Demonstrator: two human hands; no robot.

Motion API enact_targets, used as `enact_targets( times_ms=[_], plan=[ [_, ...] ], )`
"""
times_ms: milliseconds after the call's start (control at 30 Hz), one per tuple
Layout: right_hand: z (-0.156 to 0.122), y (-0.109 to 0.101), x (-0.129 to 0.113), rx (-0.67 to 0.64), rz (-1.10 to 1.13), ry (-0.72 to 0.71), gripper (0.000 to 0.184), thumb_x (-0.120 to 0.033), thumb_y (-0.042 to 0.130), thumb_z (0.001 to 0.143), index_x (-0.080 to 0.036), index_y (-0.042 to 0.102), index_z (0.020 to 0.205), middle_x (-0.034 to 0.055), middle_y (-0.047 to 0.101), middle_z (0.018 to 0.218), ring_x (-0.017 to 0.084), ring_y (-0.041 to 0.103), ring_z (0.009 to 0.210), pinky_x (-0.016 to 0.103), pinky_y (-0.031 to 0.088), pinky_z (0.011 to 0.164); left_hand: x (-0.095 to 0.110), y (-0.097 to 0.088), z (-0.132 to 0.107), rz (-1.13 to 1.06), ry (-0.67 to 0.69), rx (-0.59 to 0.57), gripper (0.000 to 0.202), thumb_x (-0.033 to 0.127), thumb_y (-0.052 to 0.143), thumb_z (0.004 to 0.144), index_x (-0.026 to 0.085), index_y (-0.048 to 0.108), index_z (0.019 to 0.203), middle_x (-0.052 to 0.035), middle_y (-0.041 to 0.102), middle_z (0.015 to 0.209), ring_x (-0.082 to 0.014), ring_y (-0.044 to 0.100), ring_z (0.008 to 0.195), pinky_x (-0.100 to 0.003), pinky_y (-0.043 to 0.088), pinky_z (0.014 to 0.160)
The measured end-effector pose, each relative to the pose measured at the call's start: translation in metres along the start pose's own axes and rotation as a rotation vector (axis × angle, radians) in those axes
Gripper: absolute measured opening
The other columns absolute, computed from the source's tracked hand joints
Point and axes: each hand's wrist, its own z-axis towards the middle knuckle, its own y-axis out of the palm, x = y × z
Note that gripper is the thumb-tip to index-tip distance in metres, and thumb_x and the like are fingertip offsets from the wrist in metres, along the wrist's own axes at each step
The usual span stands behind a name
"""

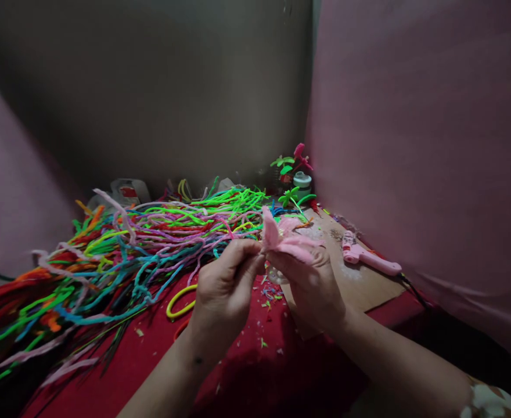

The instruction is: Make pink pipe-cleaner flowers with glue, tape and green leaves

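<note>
Above the front of the table, a pink fuzzy pipe-cleaner flower with several petals is held between both hands. My left hand pinches at its base, thumb and forefinger pressed together. From the other side, my right hand grips the flower's lower part, its thumb and fingers meeting the left fingertips. The exact spot between the fingertips is hidden. Behind the left hand spreads a big heap of coloured pipe cleaners. A yellow ring-shaped piece lies beside the left wrist.
A pink glue gun with a dark cord rests on a brown board at the right. Green and pink pipe-cleaner plants stand by a small jar at the back. Scraps dot the red tablecloth.
</note>
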Motion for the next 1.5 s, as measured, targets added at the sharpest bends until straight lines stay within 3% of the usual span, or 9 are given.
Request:
enact_targets(
  times_ms=[167, 300, 633, 767, 900, 1033, 1233, 1367, 1500],
  plan=[
    [0.007, -0.01, -0.003, -0.084, -0.068, -0.138, 0.008, -0.023, 0.069, 0.072, -0.027, 0.072, 0.066, -0.0012, 0.061, 0.07, 0.013, 0.052, 0.069, 0.028, 0.046, 0.065, 0.004, -0.004, 0.004, -0.525, -0.353, -0.064, 0.005, 0.021, 0.065, 0.075, 0.017, 0.063, 0.074, 0.0034, 0.049, 0.055, -0.005, 0.036, 0.047, -0.018, 0.028, 0.044],
    [0.015, -0.017, -0.012, -0.221, -0.129, -0.187, 0.008, -0.023, 0.069, 0.073, -0.027, 0.073, 0.067, -0.0017, 0.061, 0.068, 0.012, 0.053, 0.066, 0.027, 0.047, 0.062, 0.003, -0.005, 0.009, -0.765, -0.484, -0.161, 0.008, 0.019, 0.068, 0.071, 0.014, 0.061, 0.07, 0.0041, 0.046, 0.05, -0.0016, 0.029, 0.041, -0.015, 0.022, 0.04],
    [0.016, -0.017, 0.0, -0.355, 0.178, 0.261, 0.011, -0.033, 0.074, 0.066, -0.023, 0.072, 0.065, -0.003, 0.059, 0.061, 0.01, 0.051, 0.061, 0.026, 0.045, 0.062, -0.01, -0.009, 0.012, -0.829, -0.669, -0.434, 0.021, 0.031, 0.068, 0.071, 0.012, 0.059, 0.067, 0.0072, 0.035, 0.046, -0.0006, 0.018, 0.037, -0.015, 0.024, 0.034],
    [0.02, -0.008, 0.0, -0.297, 0.257, 0.242, 0.007, -0.033, 0.071, 0.07, -0.026, 0.073, 0.072, -0.0016, 0.064, 0.068, 0.013, 0.056, 0.069, 0.029, 0.046, 0.068, -0.004, -0.006, 0.012, -0.646, -0.564, -0.322, 0.024, 0.031, 0.061, 0.078, 0.015, 0.053, 0.064, 0.0051, 0.041, 0.049, -0.003, 0.027, 0.038, -0.016, 0.026, 0.036],
    [0.026, 0.002, 0.0, -0.29, 0.277, 0.232, 0.007, -0.029, 0.067, 0.074, -0.029, 0.073, 0.076, 0.0, 0.068, 0.079, 0.015, 0.058, 0.079, 0.031, 0.047, 0.074, 0.0, -0.002, 0.007, -0.137, -0.28, -0.06, 0.02, 0.033, 0.054, 0.083, 0.018, 0.055, 0.071, 0.0031, 0.048, 0.056, -0.0075, 0.041, 0.045, -0.019, 0.033, 0.044],
    [0.034, 0.011, -0.002, -0.301, 0.277, 0.229, 0.008, -0.024, 0.067, 0.074, -0.027, 0.073, 0.077, -0.0001, 0.068, 0.078, 0.014, 0.058, 0.078, 0.032, 0.046, 0.078, -0.004, -0.005, 0.004, 0.123, -0.113, 0.045, 0.016, 0.034, 0.057, 0.081, 0.019, 0.061, 0.083, 0.0014, 0.055, 0.065, -0.0091, 0.044, 0.055, -0.02, 0.036, 0.052],
    [0.048, 0.013, 0.005, -0.454, 0.312, 0.221, 0.017, -0.025, 0.069, 0.073, -0.028, 0.073, 0.089, 0.0001, 0.069, 0.091, 0.014, 0.058, 0.086, 0.033, 0.044, 0.089, -0.007, -0.011, 0.012, -0.12, -0.237, 0.132, 0.019, 0.032, 0.061, 0.077, 0.017, 0.059, 0.065, 0.0042, 0.044, 0.053, -0.0066, 0.033, 0.046, -0.019, 0.027, 0.043],
    [0.056, 0.005, 0.014, -0.436, 0.188, 0.208, 0.003, -0.026, 0.074, 0.065, -0.024, 0.073, 0.067, -0.0028, 0.066, 0.066, 0.011, 0.055, 0.066, 0.031, 0.048, 0.075, -0.008, -0.01, 0.016, -0.369, -0.405, 0.089, 0.028, 0.035, 0.065, 0.072, 0.015, 0.052, 0.058, 0.0063, 0.039, 0.047, -0.0035, 0.027, 0.039, -0.016, 0.021, 0.037],
    [0.057, -0.001, 0.013, -0.449, 0.021, 0.098, 0.007, -0.027, 0.072, 0.067, -0.024, 0.075, 0.073, -0.0009, 0.067, 0.069, 0.012, 0.055, 0.065, 0.03, 0.047, 0.069, -0.01, -0.008, 0.017, -0.477, -0.472, 0.091, 0.031, 0.037, 0.067, 0.07, 0.015, 0.049, 0.059, 0.0074, 0.039, 0.045, -0.0017, 0.026, 0.036, -0.014, 0.019, 0.035]
  ],
)
